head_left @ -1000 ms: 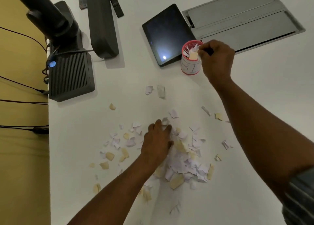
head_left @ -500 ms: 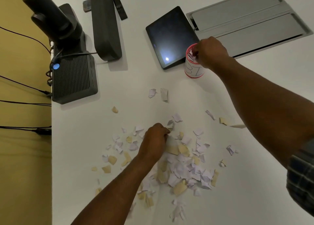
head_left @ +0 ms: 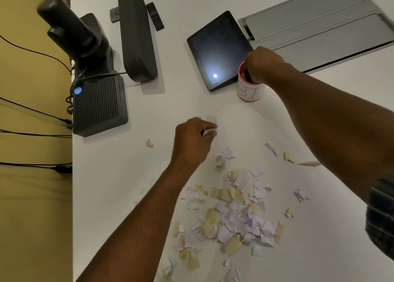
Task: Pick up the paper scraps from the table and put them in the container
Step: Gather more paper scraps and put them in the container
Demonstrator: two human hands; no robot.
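Left fingers (head_left: pixel 210 132) pinching white scrap (head_left: pixel 206 132), right fingers hidden inside red-rimmed container (head_left: pixel 249 90), grip unclear

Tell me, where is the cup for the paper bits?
In the head view the red-rimmed cup stands on the white table at upper right, beside the dark tablet, with the right hand at its mouth.

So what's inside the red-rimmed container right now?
The right hand covers the mouth of the container, its fingers dipping inside. Only a sliver of dark red interior shows beside them; any scraps inside are hidden.
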